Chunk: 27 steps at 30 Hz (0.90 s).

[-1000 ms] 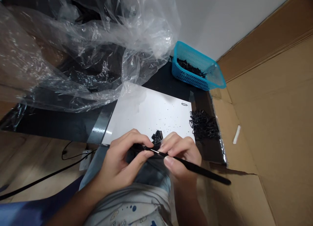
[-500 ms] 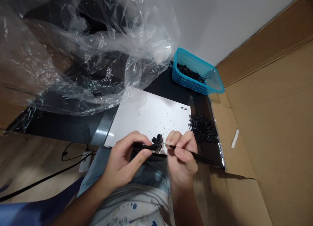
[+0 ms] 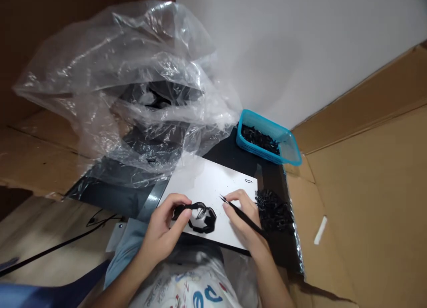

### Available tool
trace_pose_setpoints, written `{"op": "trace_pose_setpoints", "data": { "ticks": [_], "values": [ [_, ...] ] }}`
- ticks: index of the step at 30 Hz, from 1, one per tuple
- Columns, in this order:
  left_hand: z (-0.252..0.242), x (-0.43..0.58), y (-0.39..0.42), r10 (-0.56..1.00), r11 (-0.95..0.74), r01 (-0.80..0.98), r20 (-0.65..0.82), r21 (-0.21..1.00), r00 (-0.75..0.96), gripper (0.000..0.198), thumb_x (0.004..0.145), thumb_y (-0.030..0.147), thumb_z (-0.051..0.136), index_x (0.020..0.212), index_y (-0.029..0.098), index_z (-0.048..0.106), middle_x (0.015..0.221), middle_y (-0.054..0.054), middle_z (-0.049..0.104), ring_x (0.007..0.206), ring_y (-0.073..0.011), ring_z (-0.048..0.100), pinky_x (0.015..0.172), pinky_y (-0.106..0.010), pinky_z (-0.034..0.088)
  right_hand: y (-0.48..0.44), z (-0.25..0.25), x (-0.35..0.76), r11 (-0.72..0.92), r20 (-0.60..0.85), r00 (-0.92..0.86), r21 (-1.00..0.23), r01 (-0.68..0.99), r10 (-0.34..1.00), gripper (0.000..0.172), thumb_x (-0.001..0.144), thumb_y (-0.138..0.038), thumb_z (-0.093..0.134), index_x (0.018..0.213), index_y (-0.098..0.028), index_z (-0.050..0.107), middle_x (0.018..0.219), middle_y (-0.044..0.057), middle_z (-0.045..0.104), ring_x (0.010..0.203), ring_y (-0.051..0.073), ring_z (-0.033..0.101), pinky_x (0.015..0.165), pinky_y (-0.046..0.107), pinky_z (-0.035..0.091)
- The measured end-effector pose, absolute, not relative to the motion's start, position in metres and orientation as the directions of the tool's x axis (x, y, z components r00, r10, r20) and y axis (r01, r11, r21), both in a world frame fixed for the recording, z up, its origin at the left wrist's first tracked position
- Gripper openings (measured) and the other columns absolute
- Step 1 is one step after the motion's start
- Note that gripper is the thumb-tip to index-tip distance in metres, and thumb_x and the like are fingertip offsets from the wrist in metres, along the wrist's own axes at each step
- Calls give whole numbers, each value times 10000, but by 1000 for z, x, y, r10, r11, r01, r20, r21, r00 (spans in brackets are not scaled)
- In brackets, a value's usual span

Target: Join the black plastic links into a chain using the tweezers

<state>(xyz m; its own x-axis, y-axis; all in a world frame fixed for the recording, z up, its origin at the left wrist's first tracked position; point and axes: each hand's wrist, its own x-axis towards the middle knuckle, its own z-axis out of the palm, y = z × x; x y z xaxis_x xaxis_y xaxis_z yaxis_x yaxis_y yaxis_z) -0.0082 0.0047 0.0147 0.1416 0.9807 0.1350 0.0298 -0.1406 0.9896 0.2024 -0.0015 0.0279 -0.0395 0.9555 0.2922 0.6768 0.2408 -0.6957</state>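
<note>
My left hand [image 3: 167, 223] pinches a black curved part [image 3: 204, 230] between thumb and fingers. The part bends into an open loop with a shiny inside, low over the white sheet [image 3: 203, 179]; its exact kind I cannot make out. In my right hand [image 3: 247, 219] is a pair of black tweezers [image 3: 240, 212], held like a pen, tips pointing up and left, apart from the part. Tiny dark specks dot the sheet. One thin black oval ring [image 3: 248, 181] lies near its far right corner. A tangled heap of black rings [image 3: 273, 210] sits just right of my right hand.
A blue plastic basket [image 3: 267, 153] holding black pieces stands at the back right of the black table [image 3: 220, 151]. A large crumpled clear plastic bag [image 3: 160, 72] covers the back left. Cardboard [image 3: 367, 201] walls the right side, with a white strip [image 3: 320, 230] on it.
The tweezers' tips have drawn away from the black part, and my right hand has turned. The part now shows as an open loop. The view has tilted upward.
</note>
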Motion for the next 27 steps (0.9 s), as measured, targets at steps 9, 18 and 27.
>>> {"op": "trace_pose_setpoints", "data": {
  "ticks": [9, 18, 27],
  "values": [
    [60, 6, -1, 912, -395, 11, 391, 919, 122, 99, 902, 135, 528, 966, 199, 567, 803, -28, 532, 723, -144, 500, 649, -239, 395, 19, 111, 189, 684, 597, -415, -724, 88, 686, 215, 758, -90, 581, 921, -231, 583, 832, 36, 638, 742, 182, 577, 655, 358, 492],
    [74, 13, -6, 878, -479, 0, 478, 878, 32, 125, 889, 115, 534, 972, 203, 563, 787, -22, 530, 705, -137, 486, 628, -232, 385, 20, 115, 185, 651, 580, -478, -759, -22, 660, 247, 746, -59, 540, 925, -228, 554, 857, 38, 591, 841, 213, 608, 717, 400, 520],
    [72, 21, -5, 878, -478, -50, 479, 877, 7, 131, 879, 100, 539, 972, 188, 568, 775, -29, 530, 695, -140, 490, 612, -236, 383, 19, 116, 190, 626, 549, -480, -780, 0, 685, 258, 738, -17, 543, 912, -207, 563, 863, 42, 577, 852, 210, 617, 730, 394, 519]
  ]
}}
